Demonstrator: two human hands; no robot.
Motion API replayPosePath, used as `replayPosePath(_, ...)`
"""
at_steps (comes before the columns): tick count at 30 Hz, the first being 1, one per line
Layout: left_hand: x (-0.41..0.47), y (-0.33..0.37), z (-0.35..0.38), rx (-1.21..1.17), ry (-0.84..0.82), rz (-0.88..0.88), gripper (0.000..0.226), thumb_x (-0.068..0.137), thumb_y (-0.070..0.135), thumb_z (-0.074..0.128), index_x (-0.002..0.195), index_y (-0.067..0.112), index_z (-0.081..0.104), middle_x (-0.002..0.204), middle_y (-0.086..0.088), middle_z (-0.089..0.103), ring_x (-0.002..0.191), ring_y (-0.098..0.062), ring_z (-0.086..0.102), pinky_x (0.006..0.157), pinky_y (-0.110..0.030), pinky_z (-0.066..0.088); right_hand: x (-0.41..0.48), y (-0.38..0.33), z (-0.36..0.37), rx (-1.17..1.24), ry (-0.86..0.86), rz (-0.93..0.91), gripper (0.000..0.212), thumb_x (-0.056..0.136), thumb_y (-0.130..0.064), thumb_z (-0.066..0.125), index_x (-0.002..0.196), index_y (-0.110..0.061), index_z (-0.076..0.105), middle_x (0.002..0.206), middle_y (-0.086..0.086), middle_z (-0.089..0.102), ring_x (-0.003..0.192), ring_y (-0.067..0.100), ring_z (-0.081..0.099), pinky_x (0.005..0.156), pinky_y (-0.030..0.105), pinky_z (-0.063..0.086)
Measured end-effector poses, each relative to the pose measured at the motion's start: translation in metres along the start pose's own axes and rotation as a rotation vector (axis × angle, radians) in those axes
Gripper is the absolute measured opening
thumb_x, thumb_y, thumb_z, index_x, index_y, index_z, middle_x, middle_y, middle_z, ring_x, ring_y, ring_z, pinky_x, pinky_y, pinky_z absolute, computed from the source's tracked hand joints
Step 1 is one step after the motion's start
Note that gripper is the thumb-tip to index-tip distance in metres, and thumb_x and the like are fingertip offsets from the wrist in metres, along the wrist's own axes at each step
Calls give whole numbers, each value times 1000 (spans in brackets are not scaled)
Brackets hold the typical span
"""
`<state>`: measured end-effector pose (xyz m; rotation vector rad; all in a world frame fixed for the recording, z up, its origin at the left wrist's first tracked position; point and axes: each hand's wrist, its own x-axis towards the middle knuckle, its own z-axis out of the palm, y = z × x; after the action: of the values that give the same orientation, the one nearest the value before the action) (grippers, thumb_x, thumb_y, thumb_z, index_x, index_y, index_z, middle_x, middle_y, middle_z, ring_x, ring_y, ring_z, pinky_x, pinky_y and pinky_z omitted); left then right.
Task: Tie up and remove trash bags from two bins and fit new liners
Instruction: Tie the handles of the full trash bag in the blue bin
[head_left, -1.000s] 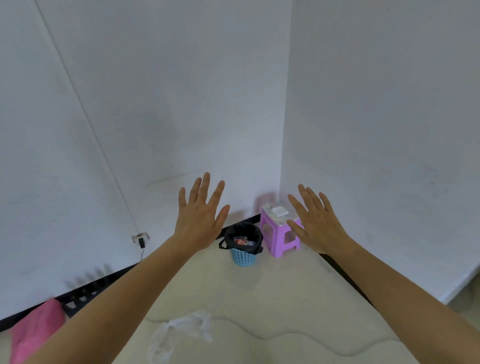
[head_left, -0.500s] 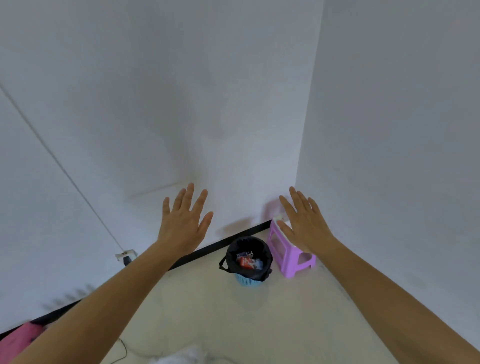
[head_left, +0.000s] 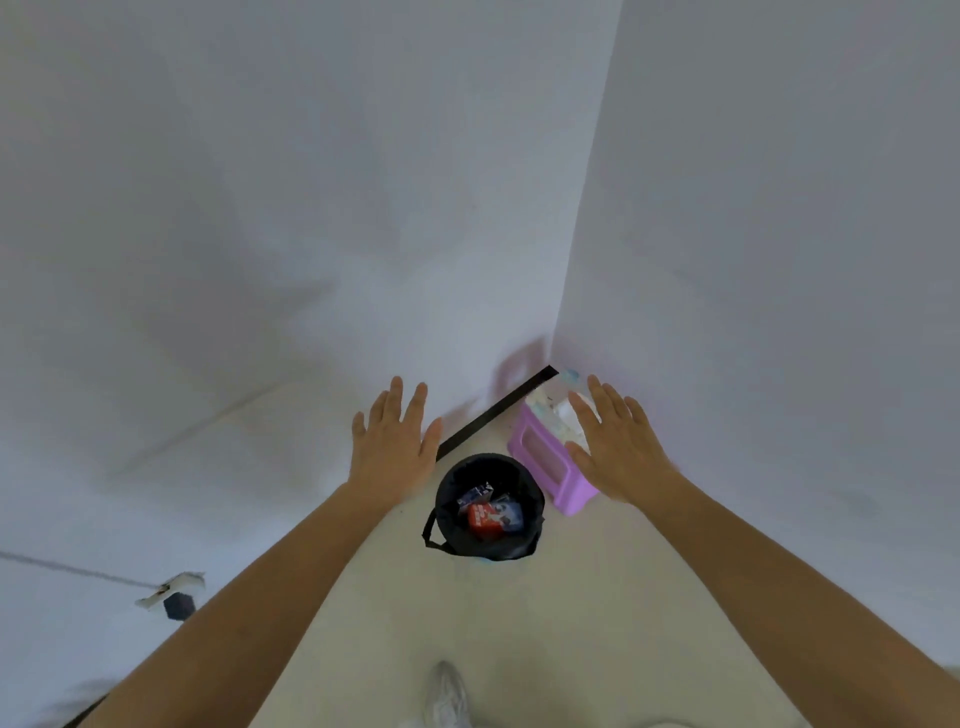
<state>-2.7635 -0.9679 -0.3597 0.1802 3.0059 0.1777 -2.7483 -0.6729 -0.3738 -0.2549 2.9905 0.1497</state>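
Note:
A small bin lined with a black trash bag (head_left: 451, 525) stands on the floor in the room's corner, seen from above. Red and blue packets (head_left: 488, 514) lie inside the bag. One bag handle hangs loose at its left side. My left hand (head_left: 392, 441) is stretched out flat, fingers straight, in the air up and left of the bin. Held flat with fingers spread, my right hand (head_left: 618, 447) hovers up and right of the bin, over the purple stool. Neither hand touches anything.
A purple plastic stool (head_left: 540, 462) with white folded items (head_left: 550, 410) on top stands right of the bin against the wall. White walls meet in the corner behind. A wall socket with a dark plug (head_left: 174, 597) is at lower left. My shoe (head_left: 449, 696) shows at the bottom.
The view has moved closer to the corner and tilted down, so the bin now sits between my forearms. Both hands stay flat and empty.

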Motion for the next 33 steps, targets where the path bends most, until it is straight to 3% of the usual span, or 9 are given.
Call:
replayPosePath(5, 43, 3, 78, -127, -125, -7, 61, 103, 50, 19, 156, 21, 15, 164, -14, 11, 148, -33, 21, 117, -52, 24, 35, 4, 72, 13, -114, 33, 68, 104, -48, 31, 158, -15, 6, 166, 16, 4, 152, 31, 12, 123, 46, 16)
replayPosePath(11, 68, -9, 271, -308, -294, -250, 60, 103, 51, 23, 153, 19, 25, 160, -12, 24, 145, -32, 28, 115, -50, 30, 90, 1, 250, 214, -270, 101, 69, 99, -39, 48, 156, -14, 19, 160, 18, 23, 146, 33, 27, 116, 45, 27)
replayPosePath(19, 72, -20, 524, -664, -329, -725, 71, 100, 51, 39, 153, 7, 23, 157, -17, 27, 143, -33, 29, 115, -49, 28, 107, -30, 505, 852, -414, 539, 83, 91, -64, 52, 154, -16, 27, 155, 13, 33, 142, 31, 34, 114, 44, 30)
replayPosePath(23, 90, -37, 593, -1077, -255, -1079, 110, 78, 76, 57, 157, 24, -1, 164, -6, 9, 147, -31, 22, 117, -49, 25, 125, -38, 579, 1313, -510, 886, 100, 78, -82, 51, 154, -21, 28, 153, 3, 37, 135, 26, 41, 114, 47, 34)
replayPosePath(25, 108, -47, 617, -1385, -222, -1220, 125, 63, 84, 63, 156, 29, 1, 163, -2, 18, 146, -30, 27, 116, -54, 27, 140, -40, 608, 1555, -510, 999, 103, 72, -89, 48, 151, -26, 31, 149, 1, 38, 133, 26, 42, 113, 50, 34)
replayPosePath(27, 129, -61, 640, -1630, -154, -1221, 123, 56, 82, 70, 154, 25, 21, 154, -2, 41, 136, -28, 45, 111, -54, 37, 161, -42, 634, 1746, -459, 996, 97, 71, -91, 46, 145, -29, 41, 147, -1, 45, 134, 25, 44, 115, 49, 33)
replayPosePath(29, 151, -74, 660, -1821, -66, -1095, 97, 67, 65, 77, 145, 17, 43, 138, -8, 59, 120, -30, 61, 102, -51, 48, 186, -44, 652, 1988, -416, 797, 83, 79, -84, 46, 137, -26, 54, 138, -2, 60, 129, 23, 55, 112, 45, 38)
replayPosePath(31, 174, -82, 672, -1961, -23, -894, 66, 81, 47, 75, 135, 13, 57, 128, -13, 66, 113, -34, 66, 96, -49, 52, 212, -49, 663, 2137, -344, 604, 67, 89, -64, 51, 137, -18, 58, 135, 6, 63, 126, 27, 59, 110, 46, 41)
replayPosePath(33, 201, -90, 675, -2020, -16, -718, 55, 85, 42, 71, 130, 11, 61, 125, -14, 68, 112, -34, 66, 94, -49, 54, 237, -51, 672, 2161, -241, 588, 65, 83, -46, 62, 135, -8, 59, 133, 14, 63, 124, 33, 60, 110, 51, 43)
